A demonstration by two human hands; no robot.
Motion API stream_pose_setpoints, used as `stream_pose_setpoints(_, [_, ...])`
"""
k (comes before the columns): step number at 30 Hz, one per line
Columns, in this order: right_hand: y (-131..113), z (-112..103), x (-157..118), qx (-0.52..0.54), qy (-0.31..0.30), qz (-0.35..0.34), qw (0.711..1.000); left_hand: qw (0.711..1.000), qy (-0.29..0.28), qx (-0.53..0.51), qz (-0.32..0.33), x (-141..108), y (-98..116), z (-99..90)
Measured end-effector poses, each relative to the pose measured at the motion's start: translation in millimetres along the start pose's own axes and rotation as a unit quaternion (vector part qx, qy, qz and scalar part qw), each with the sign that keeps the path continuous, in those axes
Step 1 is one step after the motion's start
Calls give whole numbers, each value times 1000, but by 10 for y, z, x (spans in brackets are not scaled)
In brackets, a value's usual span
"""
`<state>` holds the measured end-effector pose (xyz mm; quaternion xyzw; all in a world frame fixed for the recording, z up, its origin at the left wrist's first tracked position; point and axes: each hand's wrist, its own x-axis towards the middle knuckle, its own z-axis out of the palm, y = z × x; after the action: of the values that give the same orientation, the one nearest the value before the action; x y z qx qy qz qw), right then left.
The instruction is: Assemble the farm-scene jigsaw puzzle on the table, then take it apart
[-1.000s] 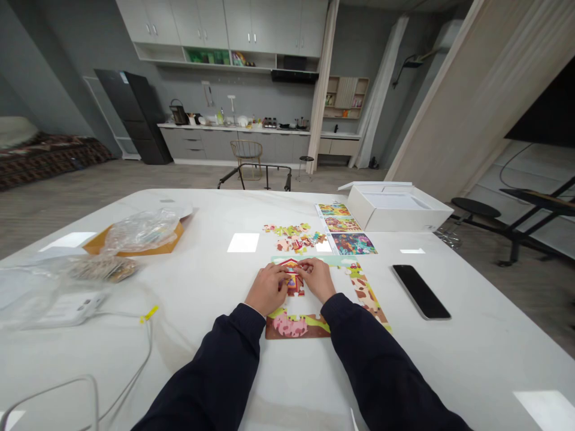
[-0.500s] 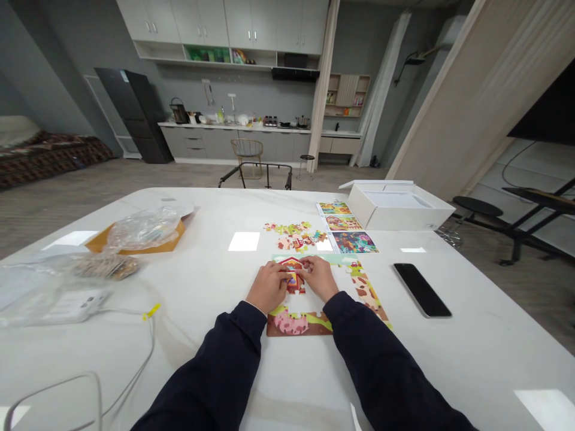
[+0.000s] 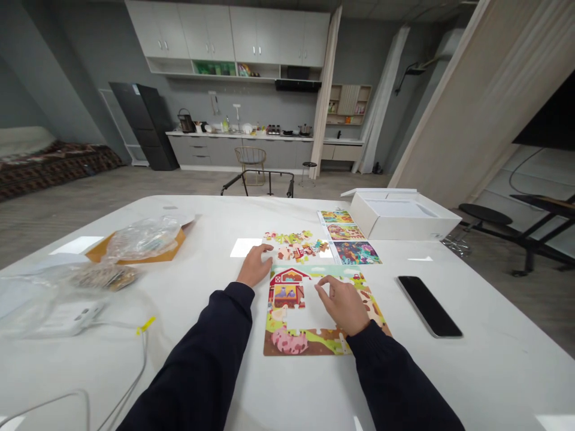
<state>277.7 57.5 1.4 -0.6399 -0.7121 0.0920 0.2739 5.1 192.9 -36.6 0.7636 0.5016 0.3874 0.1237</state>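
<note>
A farm jigsaw puzzle (image 3: 287,346) lies flat on the table, its frame joined around a bare white middle. At its upper left a red barn section (image 3: 286,292) is joined in, with a pink pig below. My left hand (image 3: 256,267) is just beyond the puzzle's upper left corner, fingers apart and stretched toward loose puzzle pieces (image 3: 298,254); no piece shows in it. Over the puzzle's right part hovers my right hand (image 3: 344,304), with thumb and forefinger curved apart and nothing visible between them. It covers part of the right border.
Picture sheets (image 3: 357,252) lie beside the loose pieces, with a white box (image 3: 399,215) behind. A phone (image 3: 429,306) rests at right. At left are plastic bags (image 3: 144,236), a white adapter (image 3: 74,318) and a cable (image 3: 135,365).
Both hands have come off the barn section. My left hand moved up and left toward the loose pieces; my right hand moved right and down. The view tilted up slightly.
</note>
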Motion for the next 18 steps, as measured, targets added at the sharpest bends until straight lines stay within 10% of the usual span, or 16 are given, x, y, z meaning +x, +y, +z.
stream_pose_setpoints(9, [-32,19,-13,-15,-14,12,1000,991,-127,-50,15,407,-132,72])
stream_pose_setpoints(18, [13,42,-1,-6,15,20,1000,991,-117,-70,11,405,-7,-81])
